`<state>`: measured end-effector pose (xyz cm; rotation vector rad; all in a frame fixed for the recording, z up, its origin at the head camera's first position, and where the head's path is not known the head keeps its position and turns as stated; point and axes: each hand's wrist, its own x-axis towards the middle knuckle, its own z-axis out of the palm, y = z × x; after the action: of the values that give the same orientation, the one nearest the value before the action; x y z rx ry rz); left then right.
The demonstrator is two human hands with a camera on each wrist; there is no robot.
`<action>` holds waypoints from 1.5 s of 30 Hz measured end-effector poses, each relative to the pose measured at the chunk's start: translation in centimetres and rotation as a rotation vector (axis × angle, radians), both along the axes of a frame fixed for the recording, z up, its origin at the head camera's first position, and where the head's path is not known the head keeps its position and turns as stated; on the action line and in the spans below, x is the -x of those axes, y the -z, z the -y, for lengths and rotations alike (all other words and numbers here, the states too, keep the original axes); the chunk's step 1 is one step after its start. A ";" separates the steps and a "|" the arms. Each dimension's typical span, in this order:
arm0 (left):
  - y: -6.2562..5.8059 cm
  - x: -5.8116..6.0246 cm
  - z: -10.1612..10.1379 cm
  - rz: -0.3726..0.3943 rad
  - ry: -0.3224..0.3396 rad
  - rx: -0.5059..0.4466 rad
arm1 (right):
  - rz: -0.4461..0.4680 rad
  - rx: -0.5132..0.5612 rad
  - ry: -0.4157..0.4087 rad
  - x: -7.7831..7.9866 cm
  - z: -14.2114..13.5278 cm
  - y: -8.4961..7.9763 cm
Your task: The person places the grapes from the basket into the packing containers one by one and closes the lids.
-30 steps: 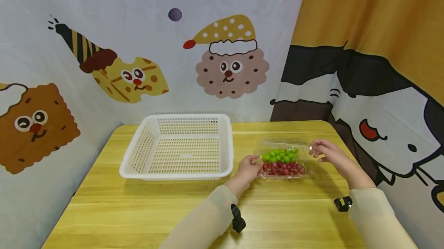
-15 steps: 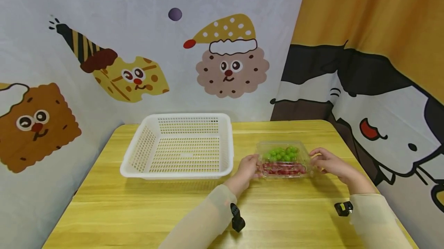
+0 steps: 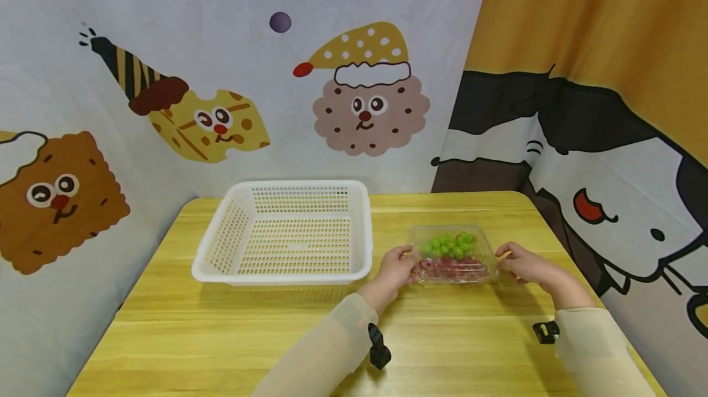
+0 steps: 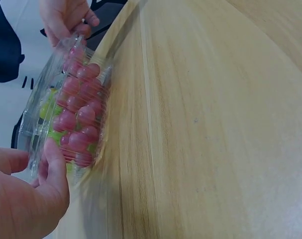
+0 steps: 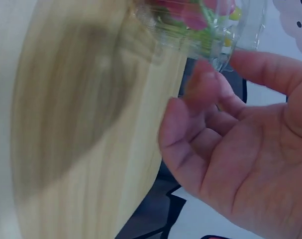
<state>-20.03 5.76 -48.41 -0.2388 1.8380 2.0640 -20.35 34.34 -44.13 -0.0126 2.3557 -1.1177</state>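
A clear plastic clamshell box (image 3: 424,235) lies on the right half of the table with its lid down. Inside it, green grapes (image 3: 450,244) fill the back part and red grapes (image 4: 75,119) the front. At the box's left side my left hand (image 3: 394,273) pinches the edge, its thumb and fingers on the rim in the left wrist view. On the opposite side my right hand (image 3: 528,265) has thumb and index finger at the rim, pinching it, while the other fingers curl below in the right wrist view.
A white perforated plastic basket (image 3: 364,262) stands left of the box, with nothing in it. The wooden table (image 3: 442,341) ends at a hanging cartoon-print cloth (image 3: 232,28) behind and on both sides.
The lid has come down over the grapes. My right hand has moved from above the right rim down to the box's right edge. The left hand stays at the left edge.
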 end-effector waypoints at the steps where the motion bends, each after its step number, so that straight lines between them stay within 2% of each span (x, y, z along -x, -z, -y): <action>1: 0.0 0.0 0.0 -0.001 0.000 0.000 | 0.019 -0.001 0.006 0.0 -0.1 0.1; 10: 0.2 0.1 0.0 -0.017 -0.022 -0.008 | 0.150 0.076 0.007 0.5 -1.0 1.1; 16: 0.4 0.3 0.0 -0.027 -0.013 -0.001 | 0.180 0.105 -0.083 1.0 -1.9 1.9; 22: 0.4 0.5 0.1 -0.038 -0.005 0.016 | 0.232 0.224 -0.141 1.4 -3.0 2.5; 27: 0.3 0.4 0.1 -0.028 -0.005 0.019 | 0.235 0.271 -0.150 1.4 -2.9 2.6; 35: 0.3 0.5 0.1 -0.018 -0.011 0.022 | 0.188 0.250 -0.137 1.2 -2.5 2.7; 42: 0.4 0.6 0.0 -0.017 -0.019 0.027 | 0.211 0.253 -0.125 1.4 -2.6 2.5; 45: 0.4 0.7 0.0 -0.016 -0.015 0.015 | 0.215 0.242 -0.092 1.6 -2.7 2.4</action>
<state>-20.68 5.72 -48.85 -0.2419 1.8674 2.0688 -21.98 37.05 -46.50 -0.0823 2.0012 -1.2839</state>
